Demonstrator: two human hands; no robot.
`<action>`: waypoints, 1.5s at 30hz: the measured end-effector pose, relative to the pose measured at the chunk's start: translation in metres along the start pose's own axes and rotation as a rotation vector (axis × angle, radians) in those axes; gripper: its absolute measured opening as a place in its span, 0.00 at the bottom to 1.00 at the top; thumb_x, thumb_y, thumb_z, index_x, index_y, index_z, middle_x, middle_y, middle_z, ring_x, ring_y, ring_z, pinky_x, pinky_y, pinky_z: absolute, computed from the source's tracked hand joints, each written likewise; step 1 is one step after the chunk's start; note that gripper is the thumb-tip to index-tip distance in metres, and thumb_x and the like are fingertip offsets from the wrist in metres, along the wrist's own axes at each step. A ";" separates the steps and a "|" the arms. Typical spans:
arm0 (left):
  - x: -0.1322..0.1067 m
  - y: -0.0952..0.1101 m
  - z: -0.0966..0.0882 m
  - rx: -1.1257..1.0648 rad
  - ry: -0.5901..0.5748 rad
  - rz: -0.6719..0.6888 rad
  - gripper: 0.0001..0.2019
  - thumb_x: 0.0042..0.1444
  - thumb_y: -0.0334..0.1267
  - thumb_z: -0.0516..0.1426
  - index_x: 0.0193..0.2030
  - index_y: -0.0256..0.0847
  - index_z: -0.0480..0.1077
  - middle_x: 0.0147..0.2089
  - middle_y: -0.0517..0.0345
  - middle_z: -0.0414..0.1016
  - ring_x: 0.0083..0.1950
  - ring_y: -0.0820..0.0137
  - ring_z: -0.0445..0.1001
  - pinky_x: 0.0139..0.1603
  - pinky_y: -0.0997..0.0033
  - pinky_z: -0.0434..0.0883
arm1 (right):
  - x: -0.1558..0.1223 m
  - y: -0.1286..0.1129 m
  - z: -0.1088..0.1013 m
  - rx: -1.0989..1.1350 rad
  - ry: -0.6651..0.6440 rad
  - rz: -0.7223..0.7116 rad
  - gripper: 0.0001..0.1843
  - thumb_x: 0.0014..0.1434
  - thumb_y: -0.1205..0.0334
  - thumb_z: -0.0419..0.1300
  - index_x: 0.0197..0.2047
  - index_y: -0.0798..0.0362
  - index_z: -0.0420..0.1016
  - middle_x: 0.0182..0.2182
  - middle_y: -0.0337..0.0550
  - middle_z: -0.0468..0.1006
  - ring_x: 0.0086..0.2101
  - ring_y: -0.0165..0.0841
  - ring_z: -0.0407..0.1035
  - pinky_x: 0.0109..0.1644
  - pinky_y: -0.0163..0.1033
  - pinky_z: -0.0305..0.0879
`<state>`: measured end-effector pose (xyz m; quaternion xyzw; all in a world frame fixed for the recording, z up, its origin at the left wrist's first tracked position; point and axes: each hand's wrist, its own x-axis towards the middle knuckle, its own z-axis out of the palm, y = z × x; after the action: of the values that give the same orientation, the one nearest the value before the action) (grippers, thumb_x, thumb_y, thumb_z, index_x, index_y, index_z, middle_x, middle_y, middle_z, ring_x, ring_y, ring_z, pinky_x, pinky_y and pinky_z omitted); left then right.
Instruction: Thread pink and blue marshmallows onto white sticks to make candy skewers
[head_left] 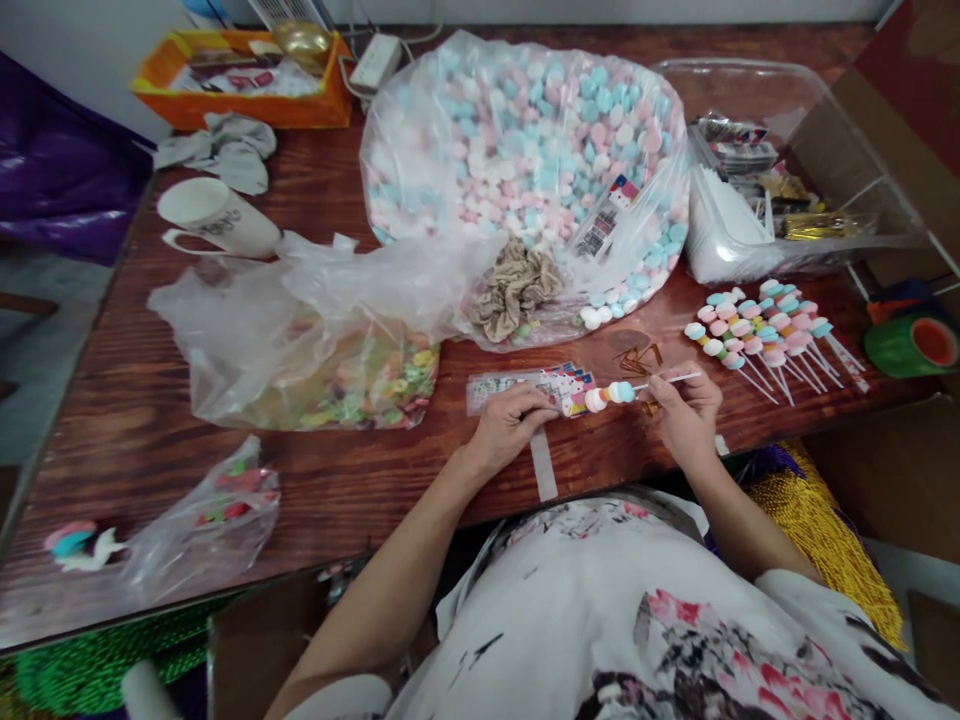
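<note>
My right hand (688,412) is closed in a pinch round a thin white stick (684,377). Threaded on the stick's left part is a short row of marshmallows (609,395), white and pale blue with orange-yellow between them. My left hand (510,422) is at the left end of the row, thumb and fingers pressed together; what lies between the fingertips is too small to name. Just behind it, flat printed clear packets (510,388) lie fanned on the table. Bent gold-coloured ties (637,358) lie behind the stick.
Finished-looking marshmallow sticks (776,325) lie piled at right, near a green tape roll (907,345). A big bag of marshmallows (525,130) fills the back. A bag of gummy rings (360,385), a mug (217,220), an orange box (240,110) and a clear bin (810,240) surround it.
</note>
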<state>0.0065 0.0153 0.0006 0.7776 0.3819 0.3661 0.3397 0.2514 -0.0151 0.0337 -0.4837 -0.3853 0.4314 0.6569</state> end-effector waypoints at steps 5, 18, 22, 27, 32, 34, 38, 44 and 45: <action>-0.001 0.000 0.000 -0.007 0.010 0.003 0.05 0.58 0.36 0.59 0.33 0.39 0.75 0.33 0.55 0.77 0.35 0.71 0.75 0.38 0.71 0.71 | 0.004 0.002 0.002 0.145 0.010 0.143 0.09 0.51 0.63 0.67 0.28 0.51 0.70 0.19 0.30 0.73 0.21 0.24 0.68 0.29 0.31 0.64; -0.005 -0.005 0.004 0.070 -0.015 0.144 0.04 0.58 0.34 0.59 0.36 0.38 0.76 0.36 0.51 0.78 0.41 0.67 0.76 0.43 0.66 0.73 | 0.017 0.000 -0.003 0.060 -0.042 0.094 0.10 0.52 0.61 0.68 0.26 0.52 0.70 0.18 0.30 0.73 0.19 0.24 0.66 0.27 0.32 0.63; -0.005 -0.004 0.007 0.032 -0.010 0.094 0.04 0.58 0.35 0.59 0.34 0.38 0.74 0.36 0.51 0.77 0.40 0.67 0.75 0.44 0.66 0.72 | 0.015 0.003 0.000 0.035 -0.027 0.068 0.09 0.52 0.61 0.67 0.28 0.52 0.70 0.18 0.30 0.73 0.20 0.24 0.66 0.28 0.32 0.63; -0.007 -0.002 0.005 -0.042 0.027 -0.036 0.06 0.61 0.36 0.56 0.37 0.39 0.74 0.35 0.54 0.76 0.37 0.70 0.74 0.40 0.70 0.70 | 0.007 0.006 0.001 0.095 -0.064 0.063 0.07 0.54 0.62 0.65 0.30 0.50 0.70 0.21 0.31 0.73 0.23 0.26 0.67 0.32 0.34 0.63; -0.010 -0.007 0.003 -0.156 0.116 -0.217 0.10 0.62 0.40 0.54 0.35 0.38 0.73 0.31 0.59 0.73 0.33 0.72 0.70 0.36 0.73 0.68 | -0.001 0.010 -0.004 0.146 -0.165 0.031 0.06 0.54 0.63 0.64 0.31 0.50 0.70 0.23 0.33 0.73 0.26 0.28 0.67 0.36 0.37 0.63; -0.011 -0.008 0.002 -0.191 0.137 -0.246 0.11 0.62 0.41 0.54 0.36 0.38 0.73 0.30 0.59 0.72 0.31 0.73 0.69 0.35 0.73 0.68 | -0.002 0.011 -0.007 0.150 -0.207 -0.002 0.05 0.55 0.63 0.64 0.31 0.50 0.70 0.23 0.34 0.73 0.26 0.29 0.67 0.35 0.37 0.62; -0.009 -0.004 0.000 -0.106 0.064 -0.101 0.08 0.62 0.37 0.54 0.36 0.39 0.73 0.34 0.55 0.75 0.35 0.70 0.73 0.39 0.70 0.70 | 0.002 0.007 -0.012 0.086 -0.294 -0.044 0.04 0.57 0.64 0.63 0.31 0.50 0.71 0.23 0.35 0.74 0.27 0.30 0.68 0.36 0.39 0.63; -0.008 0.015 0.000 0.041 -0.026 0.055 0.08 0.56 0.31 0.57 0.44 0.38 0.71 0.41 0.50 0.75 0.43 0.67 0.74 0.44 0.66 0.72 | 0.010 -0.003 -0.010 0.073 -0.276 -0.056 0.05 0.56 0.61 0.64 0.31 0.49 0.72 0.22 0.35 0.73 0.26 0.31 0.67 0.35 0.40 0.64; -0.008 0.017 0.000 0.059 -0.029 0.024 0.13 0.54 0.32 0.59 0.47 0.38 0.69 0.42 0.50 0.75 0.43 0.67 0.74 0.43 0.66 0.72 | 0.010 -0.004 -0.009 0.074 -0.271 -0.064 0.05 0.55 0.60 0.64 0.31 0.49 0.71 0.22 0.35 0.74 0.26 0.31 0.67 0.35 0.40 0.65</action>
<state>0.0088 0.0006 0.0122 0.7971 0.3783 0.3472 0.3178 0.2636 -0.0086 0.0364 -0.3837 -0.4696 0.4856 0.6296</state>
